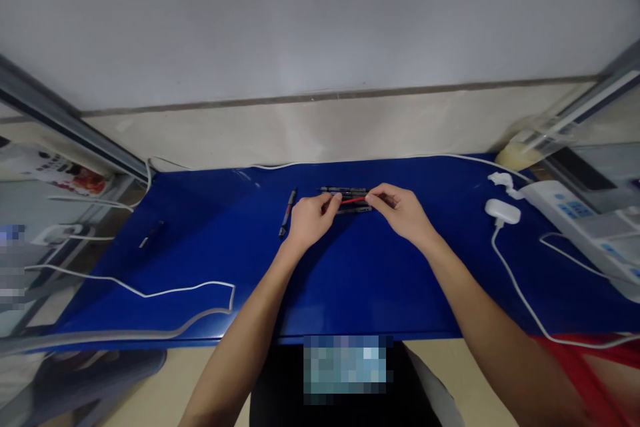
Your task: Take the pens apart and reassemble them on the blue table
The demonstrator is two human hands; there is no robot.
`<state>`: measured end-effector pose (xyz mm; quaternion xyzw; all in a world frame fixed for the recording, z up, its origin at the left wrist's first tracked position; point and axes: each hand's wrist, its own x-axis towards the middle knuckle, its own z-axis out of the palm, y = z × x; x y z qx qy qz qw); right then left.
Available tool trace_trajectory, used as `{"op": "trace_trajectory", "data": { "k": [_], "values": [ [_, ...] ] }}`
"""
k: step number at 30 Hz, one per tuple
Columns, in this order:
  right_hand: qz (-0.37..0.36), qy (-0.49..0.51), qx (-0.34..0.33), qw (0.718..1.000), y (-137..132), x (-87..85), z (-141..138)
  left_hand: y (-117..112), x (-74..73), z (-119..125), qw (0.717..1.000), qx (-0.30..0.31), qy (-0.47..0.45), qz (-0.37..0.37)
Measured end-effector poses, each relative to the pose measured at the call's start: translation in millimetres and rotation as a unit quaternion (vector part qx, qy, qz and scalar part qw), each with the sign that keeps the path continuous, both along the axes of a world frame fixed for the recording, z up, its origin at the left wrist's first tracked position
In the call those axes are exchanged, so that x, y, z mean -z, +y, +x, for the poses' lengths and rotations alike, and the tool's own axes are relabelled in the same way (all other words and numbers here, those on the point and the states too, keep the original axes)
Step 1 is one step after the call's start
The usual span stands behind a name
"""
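Note:
Both my hands meet over the middle of a blue table [350, 280]. My left hand [311, 219] and my right hand [400, 209] pinch the two ends of a thin red pen refill [353, 200], fingers closed on it. Just behind and under the refill lie a few dark pens [345, 191] side by side. A single dark pen [287, 212] lies apart, just left of my left hand.
A white cable [150, 293] loops across the table's left front. At the right sit a white charger [503, 211] with its cable and a white device with blue buttons [580, 213]. A small dark pen [151, 233] lies at far left. A wall stands behind the table.

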<state>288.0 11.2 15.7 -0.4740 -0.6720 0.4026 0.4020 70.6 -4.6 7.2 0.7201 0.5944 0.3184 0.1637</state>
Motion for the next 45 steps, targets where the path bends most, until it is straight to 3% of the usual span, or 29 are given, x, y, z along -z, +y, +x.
{"op": "trace_trajectory", "data": {
  "k": [4,16,28,33,38,45],
  "values": [
    [0.018,0.021,0.017,0.999,2.7,0.1,3.4,5.2,0.7,-5.6,0.998,-0.023,-0.052,-0.013],
    [0.010,-0.007,0.015,1.000,0.2,-2.3,1.6,8.4,5.5,-8.4,0.994,-0.017,-0.112,-0.009],
    [0.026,0.011,0.031,0.999,0.8,-0.3,1.2,8.5,3.8,-8.1,0.991,-0.030,-0.134,0.006],
    [0.008,-0.037,0.024,0.999,0.2,-1.2,2.9,7.9,2.2,-7.4,0.990,-0.015,-0.138,-0.005],
    [0.023,0.021,0.031,0.999,0.6,-1.3,1.9,7.0,0.6,-6.9,0.989,-0.020,-0.148,-0.003],
    [0.013,0.001,0.017,1.000,-1.5,-3.6,-0.6,8.3,0.5,-8.9,0.984,-0.001,-0.177,-0.025]
  ]
}}
